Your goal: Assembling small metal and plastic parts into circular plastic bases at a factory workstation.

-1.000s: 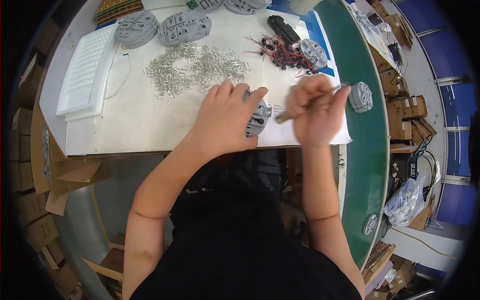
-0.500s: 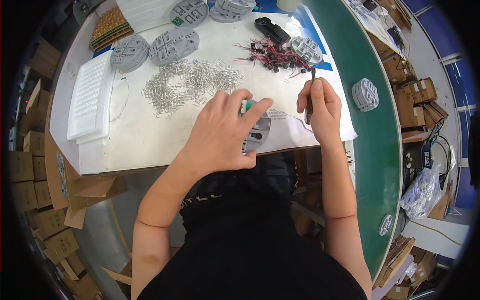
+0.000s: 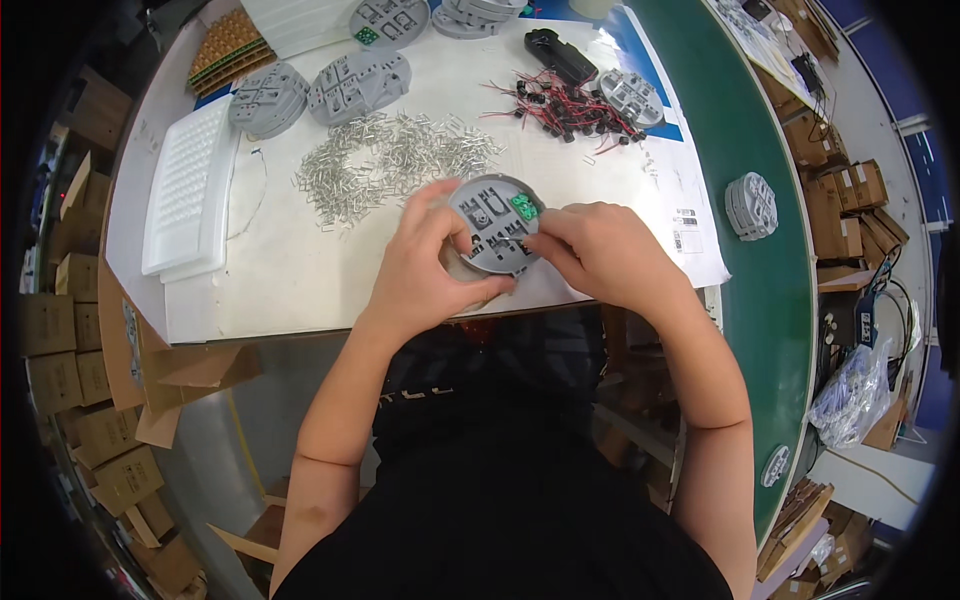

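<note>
My left hand (image 3: 418, 262) is curled round the left side of a round grey plastic disc (image 3: 500, 218), thumb at its lower edge. The disc is tilted up at the table's near edge, its face of slots and recesses showing. A small green circuit board (image 3: 523, 207) sits in its upper right part. At the disc's right side is my right hand (image 3: 600, 250), its thumb and fingers pinched together over the face. Whatever those fingers hold is hidden. Just beyond the disc lies a wide heap of small silvery U-shaped metal pieces (image 3: 400, 160).
Black parts with red wires (image 3: 570, 108) lie far right by a black case (image 3: 560, 55) and another grey disc (image 3: 632, 98). Stacked grey discs (image 3: 270, 100) and a white grid tray (image 3: 187, 190) are on the left. More discs (image 3: 750, 205) stand on the green surface (image 3: 715, 120).
My right hand, which held a dark slender tool upright, has moved left to the disc. The disc's face and green board now show between my hands. The view has shifted slightly.
</note>
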`<state>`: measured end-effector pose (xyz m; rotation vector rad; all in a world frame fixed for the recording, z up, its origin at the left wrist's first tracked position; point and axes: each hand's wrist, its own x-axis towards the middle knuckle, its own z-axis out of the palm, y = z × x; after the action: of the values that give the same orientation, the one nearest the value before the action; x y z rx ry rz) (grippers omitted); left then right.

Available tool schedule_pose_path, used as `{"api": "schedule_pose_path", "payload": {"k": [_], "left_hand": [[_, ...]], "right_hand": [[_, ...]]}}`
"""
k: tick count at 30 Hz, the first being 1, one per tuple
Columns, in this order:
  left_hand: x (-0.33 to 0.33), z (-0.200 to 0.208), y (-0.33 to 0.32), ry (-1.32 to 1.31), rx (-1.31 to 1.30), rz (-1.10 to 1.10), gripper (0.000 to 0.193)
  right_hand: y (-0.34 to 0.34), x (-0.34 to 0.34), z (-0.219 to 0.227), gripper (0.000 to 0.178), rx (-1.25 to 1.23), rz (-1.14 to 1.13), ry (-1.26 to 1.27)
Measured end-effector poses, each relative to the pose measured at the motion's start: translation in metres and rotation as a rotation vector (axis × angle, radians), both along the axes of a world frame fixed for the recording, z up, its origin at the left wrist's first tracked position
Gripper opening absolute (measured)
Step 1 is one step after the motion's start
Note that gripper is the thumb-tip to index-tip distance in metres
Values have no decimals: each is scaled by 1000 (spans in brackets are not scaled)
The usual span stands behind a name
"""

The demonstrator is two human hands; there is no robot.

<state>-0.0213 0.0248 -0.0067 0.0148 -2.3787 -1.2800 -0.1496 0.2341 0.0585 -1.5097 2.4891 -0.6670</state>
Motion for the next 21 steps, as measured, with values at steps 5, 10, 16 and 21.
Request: {"api": "schedule_pose_path", "payload": {"k": [5, 10, 16, 21], "left_hand": [[-1, -1, -9, -159, 326, -165, 97], [-3, 6, -16, -236, 307, -292, 111], [-8, 6, -19, -265, 370, -342, 109], [-7, 6, -19, -266, 396, -351, 109]], "right_hand": [[-9, 4, 0, 23, 121, 18, 181], [-7, 10, 0, 23, 165, 20, 232], [-6, 16, -9, 22, 142, 35, 242], [-5, 19, -16, 22, 36, 30, 306]]}}
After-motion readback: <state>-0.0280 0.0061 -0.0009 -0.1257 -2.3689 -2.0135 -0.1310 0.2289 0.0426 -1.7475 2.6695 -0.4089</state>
